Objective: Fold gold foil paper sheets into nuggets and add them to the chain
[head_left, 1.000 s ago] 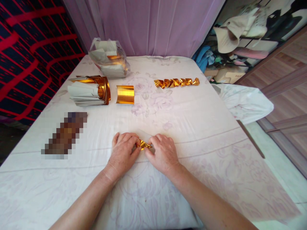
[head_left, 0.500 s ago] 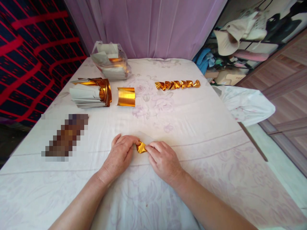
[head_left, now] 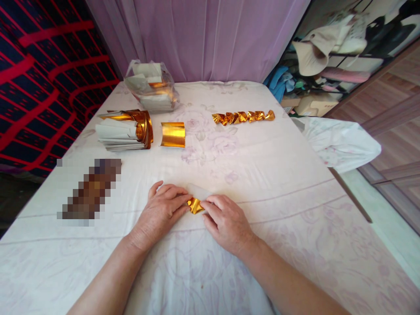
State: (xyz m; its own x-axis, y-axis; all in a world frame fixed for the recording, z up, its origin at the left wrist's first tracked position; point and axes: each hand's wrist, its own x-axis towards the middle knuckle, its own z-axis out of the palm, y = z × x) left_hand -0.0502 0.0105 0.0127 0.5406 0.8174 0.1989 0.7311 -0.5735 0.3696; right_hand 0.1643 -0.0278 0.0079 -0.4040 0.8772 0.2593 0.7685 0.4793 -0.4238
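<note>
A small folded piece of gold foil paper (head_left: 194,205) lies on the white flowered cloth (head_left: 269,183) near the front middle. My left hand (head_left: 160,209) pinches its left end and my right hand (head_left: 225,221) pinches its right end, both resting on the cloth. Behind the piece a pale sheet (head_left: 200,190) shows under my fingertips. At the back a row of several folded gold pieces (head_left: 243,117) lies in a line. A flat gold sheet (head_left: 173,134) sits left of centre.
A stack of white-backed gold sheets (head_left: 123,130) lies at the back left, with a clear bag of more sheets (head_left: 151,87) behind it. A blurred-out object (head_left: 90,191) is at the left. A purple curtain hangs behind; clutter and the cloth's overhang (head_left: 337,140) are at right.
My hands and the gold piece have slid slightly toward me. The piece has gone from a flatter strip to a more compact fold between my fingertips.
</note>
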